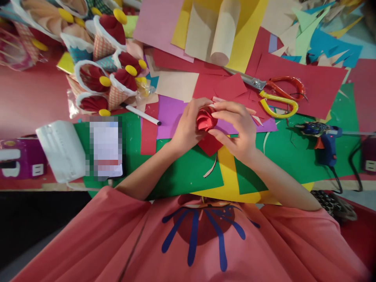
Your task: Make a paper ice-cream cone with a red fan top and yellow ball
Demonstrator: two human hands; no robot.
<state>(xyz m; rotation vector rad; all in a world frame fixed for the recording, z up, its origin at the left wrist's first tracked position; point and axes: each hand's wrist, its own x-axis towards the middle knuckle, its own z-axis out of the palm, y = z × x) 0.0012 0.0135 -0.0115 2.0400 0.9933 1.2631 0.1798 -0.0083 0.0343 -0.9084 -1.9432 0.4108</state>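
A red paper rose (206, 119) with curled layers is between my two hands, above the middle of the table. My left hand (189, 125) is wrapped round its left side, the fingers partly behind it. From the right, the fingertips and thumb of my right hand (237, 127) press at the rose's edge. Just below the rose lies a red paper piece (210, 145), partly covered by it. A thin pale paper strip (210, 167) curls beneath on the green paper (182, 172). Purple paper (169, 113) lies under and behind my hands.
Scissors (264, 87) with red and yellow handles lie behind my right hand. A blue glue gun (326, 141) rests at the right, its cord hanging over the edge. At left are a marker (143, 115), a phone (107, 149), a white device (61, 150) and several fabric cones (101, 47). Paper scraps (331, 43) pile at the back right.
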